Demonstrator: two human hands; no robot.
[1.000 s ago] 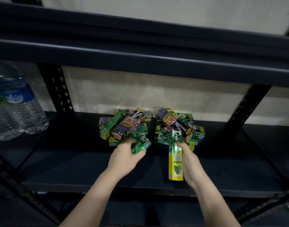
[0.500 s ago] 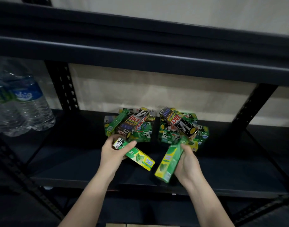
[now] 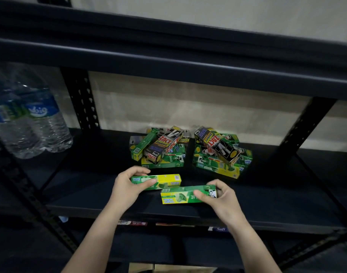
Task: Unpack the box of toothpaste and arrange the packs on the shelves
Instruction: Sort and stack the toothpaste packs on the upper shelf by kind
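Your left hand (image 3: 127, 187) grasps one green-and-yellow toothpaste pack (image 3: 158, 181) at its left end, thumb on the near face and fingers curled over the top; your right hand (image 3: 220, 196) pinches a second pack (image 3: 185, 195) at its right end in the same way. Both packs lie lengthwise across the front of the black shelf (image 3: 90, 194), the left one a little further back, the right one just in front of it and overlapping it near the middle. Whether they rest fully on the shelf or hover just above it is hard to tell.

These are probably light, thin card cartons with a tube inside, so they are stiff along their length but will dent if you squeeze the broad faces hard. The printed card looks glossy and may slip under a loose pinch. Hold each near an end or across the narrow edges, where the folded flaps give the most stiffness, and keep the pressure modest.

Behind your hands, two untidy piles (image 3: 218, 152) of packs sit near the back of the shelf, well apart from your fingers, with darker cartons tilted on top. Water bottles (image 3: 36, 123) stand to the far left.
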